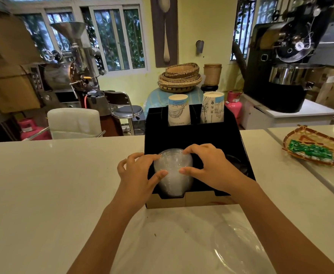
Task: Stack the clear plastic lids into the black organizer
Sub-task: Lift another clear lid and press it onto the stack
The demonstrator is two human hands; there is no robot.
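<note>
The black organizer (pixel 193 135) stands on the white counter in front of me. In its front left slot sits a stack of clear plastic lids (pixel 173 165), seen from above. My left hand (pixel 136 173) grips the stack's left side with thumb and fingers. On the stack's right side my right hand (pixel 211 165) holds it the same way. Several more clear lids (pixel 239 252) lie on the counter near my right forearm, partly hidden by it. The organizer's front right slot (pixel 237 163) holds something dark that I cannot make out.
Two stacks of printed paper cups (pixel 179 110) stand in the organizer's rear slots. A woven tray (pixel 316 149) with green packets sits on the counter at right. Coffee roasters, stools and baskets stand beyond the counter's far edge.
</note>
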